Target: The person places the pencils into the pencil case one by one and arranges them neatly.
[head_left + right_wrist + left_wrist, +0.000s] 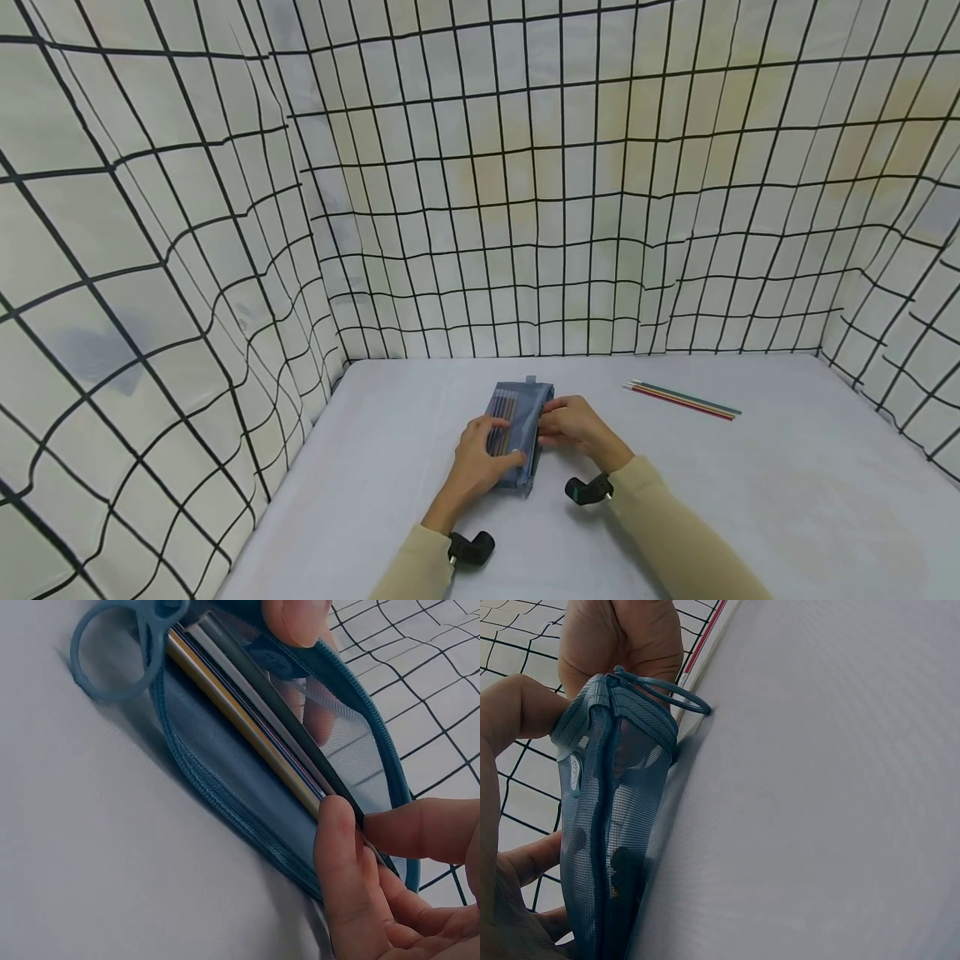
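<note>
A blue mesh zip pouch lies on the table in front of me. My left hand holds its near part, thumb on one side and fingers on the other. Along its right edge the zip gapes, and my right hand reaches in there. Inside, a bundle of colored pencils, with yellow, silver and dark green ones showing, runs lengthwise. My right thumb and forefinger pinch the pencils near one end, in the right wrist view. A blue ring pull hangs at the pouch's end.
To the right on the white table lie several loose colored pencils, green, yellow and red, side by side. Black netting over a white sheet stands behind the table and along both sides.
</note>
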Motion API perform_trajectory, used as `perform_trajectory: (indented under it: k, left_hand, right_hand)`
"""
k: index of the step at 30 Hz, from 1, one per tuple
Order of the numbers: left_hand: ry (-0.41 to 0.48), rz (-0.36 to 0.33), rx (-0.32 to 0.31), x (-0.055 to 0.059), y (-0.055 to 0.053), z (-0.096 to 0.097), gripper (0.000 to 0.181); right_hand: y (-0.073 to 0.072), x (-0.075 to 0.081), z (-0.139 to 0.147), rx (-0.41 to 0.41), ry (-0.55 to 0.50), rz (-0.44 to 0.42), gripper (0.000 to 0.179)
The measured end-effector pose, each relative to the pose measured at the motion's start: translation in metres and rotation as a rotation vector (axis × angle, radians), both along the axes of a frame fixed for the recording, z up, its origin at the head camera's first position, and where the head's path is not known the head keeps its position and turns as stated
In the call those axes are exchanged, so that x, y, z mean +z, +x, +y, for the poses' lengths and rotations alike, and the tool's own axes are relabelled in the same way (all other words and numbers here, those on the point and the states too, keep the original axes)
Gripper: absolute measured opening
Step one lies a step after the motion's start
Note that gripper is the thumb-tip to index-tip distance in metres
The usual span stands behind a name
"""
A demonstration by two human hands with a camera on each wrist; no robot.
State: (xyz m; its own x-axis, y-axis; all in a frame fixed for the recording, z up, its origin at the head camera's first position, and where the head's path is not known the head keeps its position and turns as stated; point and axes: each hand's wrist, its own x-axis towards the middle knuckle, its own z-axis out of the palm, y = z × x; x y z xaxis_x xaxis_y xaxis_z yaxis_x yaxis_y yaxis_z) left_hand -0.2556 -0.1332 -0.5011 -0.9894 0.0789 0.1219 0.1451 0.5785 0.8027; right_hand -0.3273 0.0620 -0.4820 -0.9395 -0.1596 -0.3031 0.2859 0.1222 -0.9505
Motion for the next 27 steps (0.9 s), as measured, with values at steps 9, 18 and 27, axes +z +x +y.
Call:
perform_trajectory:
  k: [9,18,27]
  left_hand:
    - [0.0,0.002,-0.001,-0.001,0.0,0.0,0.06]
    - [0.006,-0.007,0.003,-0.002,-0.001,0.0,0.058]
    - [-0.004,-0.001,0.004,-0.002,-0.002,0.0,0.06]
  right_hand:
    - [0.004,0.001,-0.003,-0.009,-0.011,0.016,0.036]
    - [0.004,0.0,0.002,-0.029,0.032,0.027,0.031]
    - [0.004,0.003,0.029,-0.01,0.169,0.184,0.034]
